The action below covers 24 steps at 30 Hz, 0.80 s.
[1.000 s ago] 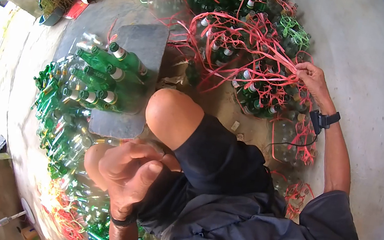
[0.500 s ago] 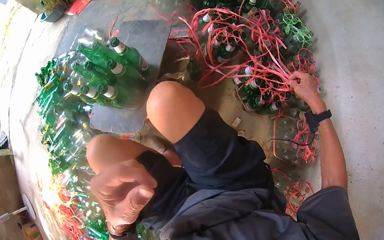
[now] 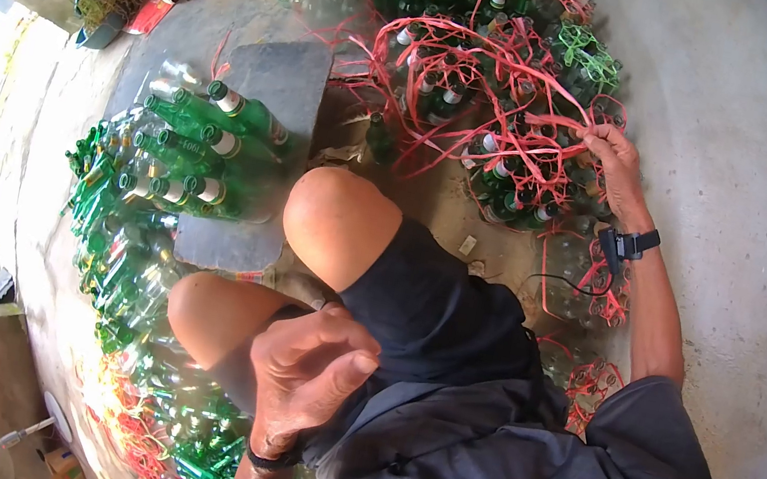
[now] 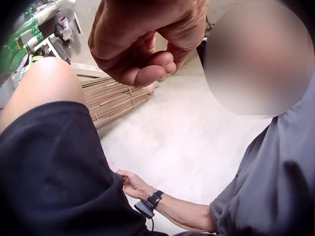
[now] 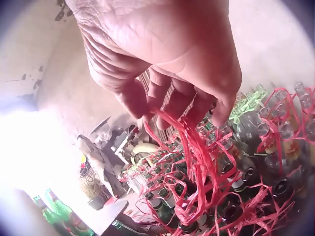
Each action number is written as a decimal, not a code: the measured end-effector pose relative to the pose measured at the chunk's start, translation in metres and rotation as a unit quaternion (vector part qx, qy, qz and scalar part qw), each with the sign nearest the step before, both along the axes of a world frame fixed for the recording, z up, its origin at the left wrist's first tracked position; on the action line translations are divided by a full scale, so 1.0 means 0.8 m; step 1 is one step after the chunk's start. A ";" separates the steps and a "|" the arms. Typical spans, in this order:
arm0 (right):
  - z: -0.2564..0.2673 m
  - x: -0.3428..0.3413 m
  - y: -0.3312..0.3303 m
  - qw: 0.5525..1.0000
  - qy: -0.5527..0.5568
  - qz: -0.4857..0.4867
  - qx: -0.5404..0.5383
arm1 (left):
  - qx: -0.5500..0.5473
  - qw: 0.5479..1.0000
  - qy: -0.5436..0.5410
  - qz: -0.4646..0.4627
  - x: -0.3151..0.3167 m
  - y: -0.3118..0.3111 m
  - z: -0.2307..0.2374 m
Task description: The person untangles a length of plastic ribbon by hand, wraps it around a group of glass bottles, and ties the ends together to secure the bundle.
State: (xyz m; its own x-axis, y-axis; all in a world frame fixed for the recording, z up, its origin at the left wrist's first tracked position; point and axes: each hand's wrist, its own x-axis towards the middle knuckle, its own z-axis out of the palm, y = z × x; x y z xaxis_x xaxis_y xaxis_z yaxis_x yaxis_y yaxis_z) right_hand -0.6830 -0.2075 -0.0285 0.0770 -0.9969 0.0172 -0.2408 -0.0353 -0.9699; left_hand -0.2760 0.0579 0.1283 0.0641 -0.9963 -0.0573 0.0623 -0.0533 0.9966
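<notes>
My right hand [image 3: 616,167] pinches a bunch of red plastic strands [image 5: 194,142] between thumb and fingers. From there the strands run down and left across bottles tied in bundles. Green bottles with white labels [image 3: 506,174] stand beneath that hand, netted in the same red string. My left hand [image 3: 305,374] is raised over my lap, its fingers loosely bent with nothing in them. In the left wrist view its fingertips [image 4: 150,75] hang near the thumb, above the bare floor.
A group of green bottles [image 3: 207,144] stands on a dark board [image 3: 284,76] beyond my knees. Many loose bottles [image 3: 118,281] lie heaped to the left, with a red string pile [image 3: 123,429] below them. A pale wall [image 3: 727,125] rises at the right.
My left hand has moved right, toward my body, after dipping lower. The right hand keeps hold of the red strands, having lowered slightly and risen again.
</notes>
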 end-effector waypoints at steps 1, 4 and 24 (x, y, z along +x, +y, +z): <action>0.006 0.002 0.000 1.000 0.000 -0.001 -0.001 | 0.001 1.000 0.004 -0.016 -0.005 -0.005 0.000; 0.022 0.000 -0.001 0.992 -0.126 -0.006 -0.005 | -0.020 0.999 0.001 -0.046 -0.014 -0.018 -0.003; 0.161 0.027 0.046 0.952 -0.288 0.080 -0.068 | 0.044 0.990 0.024 -0.131 -0.037 -0.054 -0.015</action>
State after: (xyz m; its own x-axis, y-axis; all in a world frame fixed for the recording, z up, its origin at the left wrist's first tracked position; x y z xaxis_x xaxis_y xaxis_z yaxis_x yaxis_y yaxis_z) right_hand -0.6614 -0.1704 0.1001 0.1669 -0.9586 0.2309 0.3485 -0.1617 -0.9233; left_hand -0.3057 0.0147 0.1159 -0.2008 -0.9692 -0.1422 0.0827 -0.1615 0.9834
